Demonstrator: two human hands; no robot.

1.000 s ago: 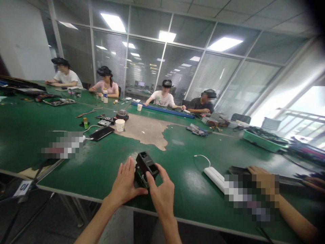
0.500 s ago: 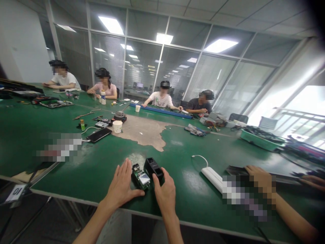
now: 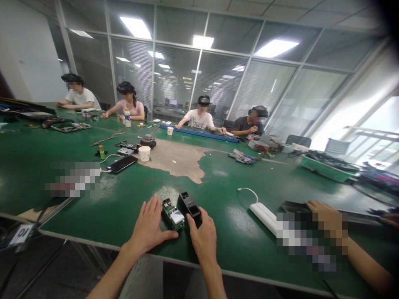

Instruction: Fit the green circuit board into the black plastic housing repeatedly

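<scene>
A green circuit board (image 3: 172,214) with a silver-white metal block on it lies on the green table near its front edge. Just left of it is my left hand (image 3: 149,227), palm down with fingers stretched and the thumb pointing toward the board's near end. My right hand (image 3: 203,233) grips the near end of a black plastic casing (image 3: 188,204), thumb on one side and fingers on the other. The casing stands beside the board on its right, with several openings in its upper face. My palm hides part of its near end.
On the left are a black phone (image 3: 124,164), a paper cup (image 3: 144,153) and a small green battery-like cylinder (image 3: 102,152). At right, a white power strip (image 3: 263,218) lies near a co-worker's hand (image 3: 324,218). A green basket (image 3: 330,168) of cables stands farther back.
My hands, the board and the casing keep nearly the same places. The view has shifted slightly. Across the table, one person has stretched an arm forward and another has raised a hand.
</scene>
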